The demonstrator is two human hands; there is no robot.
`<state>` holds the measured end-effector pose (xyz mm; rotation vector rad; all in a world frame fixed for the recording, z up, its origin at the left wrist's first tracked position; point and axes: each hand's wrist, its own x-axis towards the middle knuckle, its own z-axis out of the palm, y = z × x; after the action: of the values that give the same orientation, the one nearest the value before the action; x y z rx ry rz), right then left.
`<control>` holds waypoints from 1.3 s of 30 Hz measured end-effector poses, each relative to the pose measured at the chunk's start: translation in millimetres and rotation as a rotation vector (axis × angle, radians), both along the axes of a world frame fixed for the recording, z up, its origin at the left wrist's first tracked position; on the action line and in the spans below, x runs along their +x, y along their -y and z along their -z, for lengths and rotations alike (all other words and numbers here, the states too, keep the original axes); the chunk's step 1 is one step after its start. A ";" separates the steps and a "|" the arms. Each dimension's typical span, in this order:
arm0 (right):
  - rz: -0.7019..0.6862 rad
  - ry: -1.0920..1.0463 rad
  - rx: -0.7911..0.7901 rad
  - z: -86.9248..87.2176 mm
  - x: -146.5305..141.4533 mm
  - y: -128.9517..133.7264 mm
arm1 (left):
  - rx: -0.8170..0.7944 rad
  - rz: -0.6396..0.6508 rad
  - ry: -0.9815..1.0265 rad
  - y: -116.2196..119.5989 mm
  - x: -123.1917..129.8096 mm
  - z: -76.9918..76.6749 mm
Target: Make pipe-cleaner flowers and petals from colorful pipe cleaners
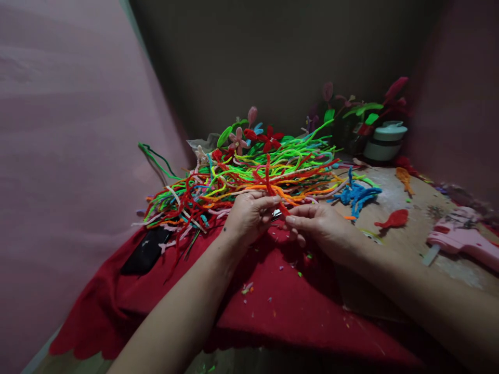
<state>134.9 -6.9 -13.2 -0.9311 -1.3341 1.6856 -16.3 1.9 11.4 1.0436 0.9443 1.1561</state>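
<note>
Between my two hands is a red pipe cleaner (268, 171), one end of it pointing up above my fingers. My left hand (251, 210) pinches it near the middle. On its lower right end, the fingers of my right hand (314, 223) are closed. A small shiny metal piece shows between the hands, too hidden to name. Just behind them lies a large heap of pipe cleaners (234, 182) in green, red, orange, yellow, white and pink. To the right of my right hand rests a bundle of twisted blue pipe cleaners (354, 193).
A red cloth (249, 311) covers the table, with small fuzz scraps on it. At left lies a black phone (146, 252). On the right board (405, 202) are a red leaf-shaped piece (393, 219) and a pink glue gun (463, 234). Behind stand a lidded jar (385, 143) and pipe-cleaner flowers (271, 139).
</note>
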 end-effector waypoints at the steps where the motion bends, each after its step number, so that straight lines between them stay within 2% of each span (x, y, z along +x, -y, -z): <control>1: -0.007 -0.049 -0.014 0.0 0.3 -0.4 | 0.004 0.005 -0.003 -0.1 0.3 0.7; 6: 0.055 -0.136 -0.077 -0.7 1.7 -1.5 | -0.047 0.030 -0.045 2.4 5.4 5.0; 15: 0.084 -0.165 -0.134 1.7 -0.3 -2.7 | -0.013 0.083 -0.148 2.1 4.3 9.8; 25: 0.106 -0.132 -0.057 1.9 -1.9 -2.4 | 0.052 0.089 -0.261 4.6 4.8 5.2; 30: 0.120 -0.138 -0.071 2.2 -1.9 -2.8 | 0.030 0.112 -0.279 3.8 3.7 6.1; 32: 0.139 -0.164 -0.068 3.2 -1.5 -4.6 | 0.041 0.090 -0.280 5.0 4.5 5.6; 36: 0.199 -0.198 -0.044 4.3 -0.1 -7.9 | 0.084 -0.038 -0.291 9.2 7.5 2.0; 39: 0.196 -0.195 -0.048 3.4 0.6 -8.1 | 0.136 -0.050 -0.306 10.4 9.2 0.7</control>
<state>135.5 1.2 -16.6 -0.8710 -1.0437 1.6172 -7.1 -8.6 10.7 1.3394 1.1478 1.1329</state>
